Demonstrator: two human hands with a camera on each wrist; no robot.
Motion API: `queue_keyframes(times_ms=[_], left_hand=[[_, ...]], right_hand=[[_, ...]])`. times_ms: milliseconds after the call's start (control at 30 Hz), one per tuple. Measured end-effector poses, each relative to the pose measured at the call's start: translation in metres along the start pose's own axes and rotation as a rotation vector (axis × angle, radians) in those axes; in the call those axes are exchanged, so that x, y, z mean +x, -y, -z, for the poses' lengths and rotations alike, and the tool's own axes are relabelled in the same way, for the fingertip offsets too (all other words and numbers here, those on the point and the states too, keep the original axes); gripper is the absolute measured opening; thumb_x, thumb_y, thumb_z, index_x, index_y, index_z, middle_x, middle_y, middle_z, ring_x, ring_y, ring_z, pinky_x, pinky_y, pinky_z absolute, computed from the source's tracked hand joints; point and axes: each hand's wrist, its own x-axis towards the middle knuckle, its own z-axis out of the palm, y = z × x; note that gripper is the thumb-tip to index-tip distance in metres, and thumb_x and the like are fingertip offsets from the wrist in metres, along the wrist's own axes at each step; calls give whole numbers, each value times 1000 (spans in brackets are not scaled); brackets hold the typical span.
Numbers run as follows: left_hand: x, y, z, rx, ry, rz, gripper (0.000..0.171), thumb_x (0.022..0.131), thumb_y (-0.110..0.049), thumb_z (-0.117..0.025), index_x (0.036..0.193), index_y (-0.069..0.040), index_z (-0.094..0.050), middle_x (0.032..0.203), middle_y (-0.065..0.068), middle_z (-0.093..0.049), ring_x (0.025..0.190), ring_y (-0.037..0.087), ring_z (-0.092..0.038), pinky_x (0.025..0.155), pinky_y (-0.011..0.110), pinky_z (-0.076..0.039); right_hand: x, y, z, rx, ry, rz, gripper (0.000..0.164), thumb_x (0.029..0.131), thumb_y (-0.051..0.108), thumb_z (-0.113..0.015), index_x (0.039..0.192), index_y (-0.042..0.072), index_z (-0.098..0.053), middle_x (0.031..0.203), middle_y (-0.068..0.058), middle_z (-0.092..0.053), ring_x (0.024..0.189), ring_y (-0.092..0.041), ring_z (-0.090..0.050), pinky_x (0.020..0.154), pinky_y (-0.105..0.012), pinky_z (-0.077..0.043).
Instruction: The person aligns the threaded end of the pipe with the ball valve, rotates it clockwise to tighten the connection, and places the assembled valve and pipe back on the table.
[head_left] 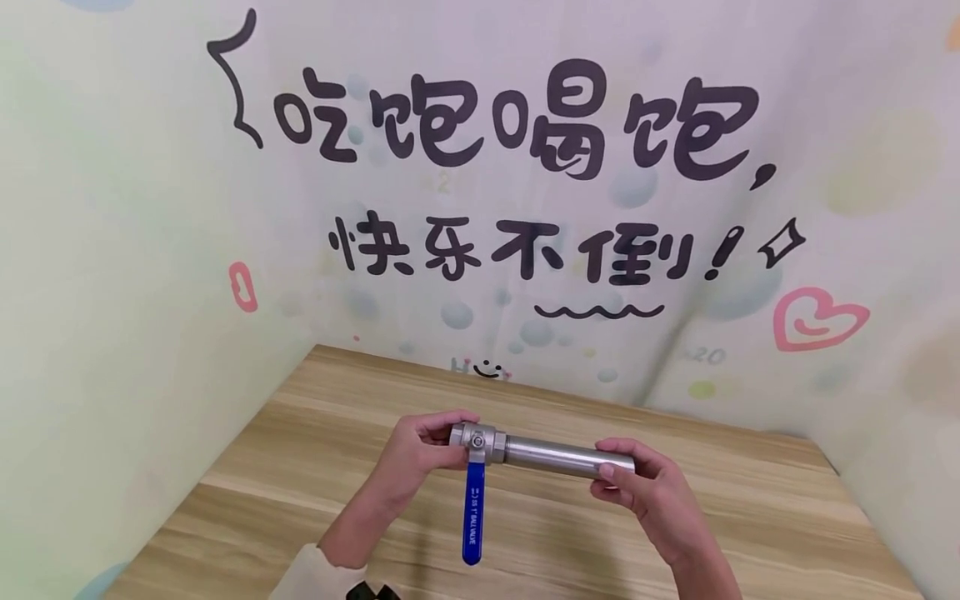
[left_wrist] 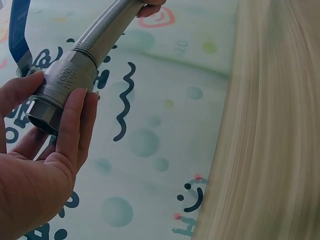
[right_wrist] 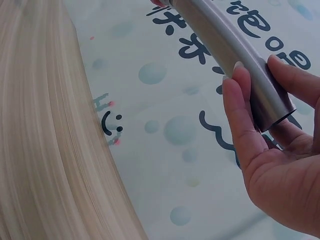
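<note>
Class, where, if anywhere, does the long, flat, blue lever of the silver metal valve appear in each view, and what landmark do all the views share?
Head: the long, flat, blue lever is low in the centre, below the silver metal valve.
Left wrist: lever at the upper left.
Right wrist: not in it.
Shared landmark: the black, line-drawn smiley face.

Valve (head_left: 491,440) left, pipe (head_left: 562,457) joined on its right, both above desk (head_left: 300,475). Lever (head_left: 473,521) on valve, extends toward person. Left hand (head_left: 412,456) at valve's left end, right hand (head_left: 654,490) at pipe's right end. Back wall (head_left: 420,329) behind desk, side wall (head_left: 150,250) along desk's left.
</note>
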Motion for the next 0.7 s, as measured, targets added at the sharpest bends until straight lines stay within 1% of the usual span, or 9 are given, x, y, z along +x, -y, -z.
queue_keyframes(times_ms=[100, 233, 367, 567, 700], left_hand=[[0, -1, 0, 2, 0, -6, 43, 78, 3, -72, 119, 9, -63, 107, 17, -65, 88, 21, -64, 73, 32, -60], [0, -1, 0, 2, -2, -6, 42, 78, 3, -72, 119, 9, -63, 107, 17, -65, 88, 21, -64, 74, 33, -60], [0, -1, 0, 0, -1, -6, 42, 78, 3, -72, 119, 10, -63, 107, 18, -65, 88, 21, -64, 74, 33, -60], [1, -1, 0, 2, -7, -8, 42, 77, 4, -72, 119, 9, -63, 107, 17, -65, 89, 21, -63, 73, 32, -60], [0, -1, 0, 0, -8, -6, 43, 77, 4, -72, 119, 9, -63, 107, 17, -65, 88, 21, -63, 73, 32, -60]], right_hand=[[0, 0, 0, 20, 12, -1, 24, 93, -4, -56, 113, 4, -65, 100, -7, -60, 81, -18, -69, 82, -36, -59], [0, 0, 2, 60, 52, 4, 29, 91, -8, -56, 116, 3, -64, 101, -6, -61, 84, -19, -70, 85, -37, -58], [0, -1, 3, 73, 93, 24, 36, 88, -12, -56, 118, 5, -64, 102, -6, -63, 87, -20, -70, 87, -37, -57], [0, -1, 3, 61, 81, 31, 34, 90, -11, -56, 116, 8, -66, 101, -6, -63, 84, -19, -70, 85, -36, -58], [0, -1, 3, 60, 79, 22, 31, 92, -8, -54, 117, 7, -66, 100, -5, -63, 83, -17, -70, 84, -35, -58]])
